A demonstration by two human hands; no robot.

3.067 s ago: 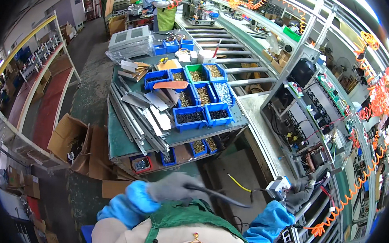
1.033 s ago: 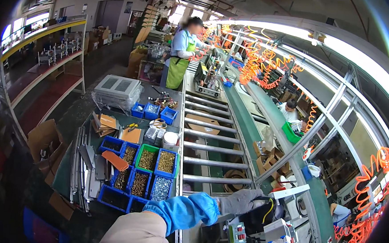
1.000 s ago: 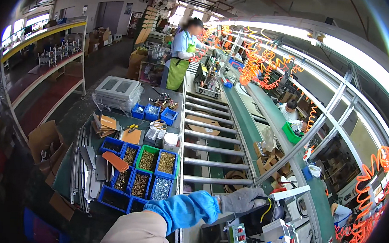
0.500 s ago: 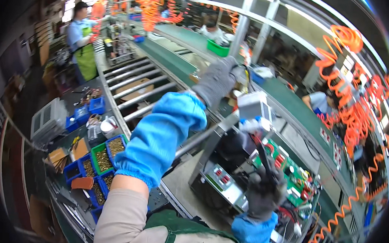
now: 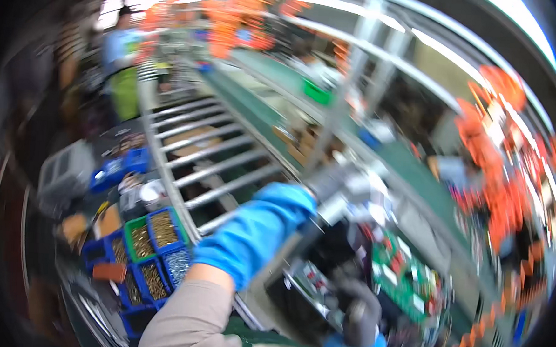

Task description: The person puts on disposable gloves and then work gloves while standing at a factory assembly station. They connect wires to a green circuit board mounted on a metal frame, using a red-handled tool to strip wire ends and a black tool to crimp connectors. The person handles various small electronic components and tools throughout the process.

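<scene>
One open electrical unit with a dark interior and metal framing (image 5: 342, 246), at 4 to 5 o'clock from the centre of the view. Inside its right part: a flat green circuit board (image 5: 405, 277) crowded with small components.

Two hands, grey-gloved, blue-sleeved. Left hand (image 5: 330, 180): at 3 o'clock, by the unit's far corner, beside a blurred white-and-silver part (image 5: 369, 195); grip cannot be told. Right hand (image 5: 361, 315): at 5 o'clock, over the near side; blur hides whether it holds anything.

Handling, as judged: steady the unit by its rigid framing, keep finger pressure off the circuit board, and keep sleeves clear of components — slow, short movements suit so crowded an interior.

Surroundings: silver roller conveyor (image 5: 219, 154), 10 o'clock, its near end partly covered by the left arm; blue and green plastic bins of small metal parts (image 5: 153, 233), 8 o'clock.

Obstructions: grey metal upright post (image 5: 346, 92), 1 o'clock, beyond the left hand; orange coiled hose (image 5: 482, 329), 4 o'clock — a possible snag on the right.
</scene>
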